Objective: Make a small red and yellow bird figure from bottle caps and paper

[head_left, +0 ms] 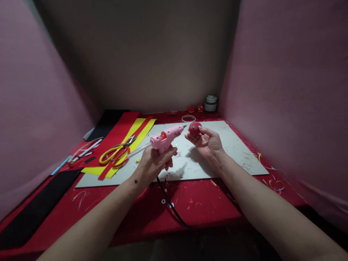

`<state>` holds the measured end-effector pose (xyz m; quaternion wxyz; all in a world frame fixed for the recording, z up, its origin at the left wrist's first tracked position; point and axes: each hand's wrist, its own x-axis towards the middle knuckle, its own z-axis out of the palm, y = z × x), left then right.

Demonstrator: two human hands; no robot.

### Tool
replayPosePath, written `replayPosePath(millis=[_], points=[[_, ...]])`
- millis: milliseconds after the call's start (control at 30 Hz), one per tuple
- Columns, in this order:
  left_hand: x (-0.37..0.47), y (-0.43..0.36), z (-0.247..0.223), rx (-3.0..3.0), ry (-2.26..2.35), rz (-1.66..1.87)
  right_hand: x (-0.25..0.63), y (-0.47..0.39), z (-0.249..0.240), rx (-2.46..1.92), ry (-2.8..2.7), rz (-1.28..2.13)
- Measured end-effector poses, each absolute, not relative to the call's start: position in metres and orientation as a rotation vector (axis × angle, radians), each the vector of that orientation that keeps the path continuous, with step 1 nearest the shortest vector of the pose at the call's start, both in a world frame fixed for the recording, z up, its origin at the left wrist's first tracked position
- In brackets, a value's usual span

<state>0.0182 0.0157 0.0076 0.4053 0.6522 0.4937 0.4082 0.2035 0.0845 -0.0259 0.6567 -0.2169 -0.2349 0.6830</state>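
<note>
My left hand (159, 159) is wrapped round the handle of a pink hot glue gun (167, 139). A clear glue stick (139, 149) sticks out of the gun's back end, and its black cord (170, 203) hangs down over the table's front. The gun's dark nozzle points right, close to a small red ball-shaped piece (194, 128). My right hand (208, 143) holds that piece between thumb and fingers, above a pale board (233, 159). Whether nozzle and ball touch, I cannot tell.
Yellow-handled scissors (111, 154) and red-handled ones (121, 159) lie on red (115, 139) and yellow strips (145, 127) at left. Small red figures (200, 108), a jar (211, 103) and a white ring (188, 118) stand behind. Scraps litter the red cloth (201, 206).
</note>
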Motion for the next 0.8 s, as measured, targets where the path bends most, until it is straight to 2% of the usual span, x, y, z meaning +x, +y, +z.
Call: replayPosePath(millis=[267, 533, 800], points=[[0.018, 0.012, 0.012, 1.638, 1.318, 1.041, 0.208, 0.08, -0.02, -0.519, -0.494, 1.538], [0.018, 0.026, 0.006, 1.474, 0.862, 1.027, 0.214, 0.05, 0.005, -0.155, -0.861, 1.717], [0.026, 0.031, 0.003, 1.221, 0.697, 0.99, 0.207, 0.041, 0.007, -0.245, -1.027, 1.736]])
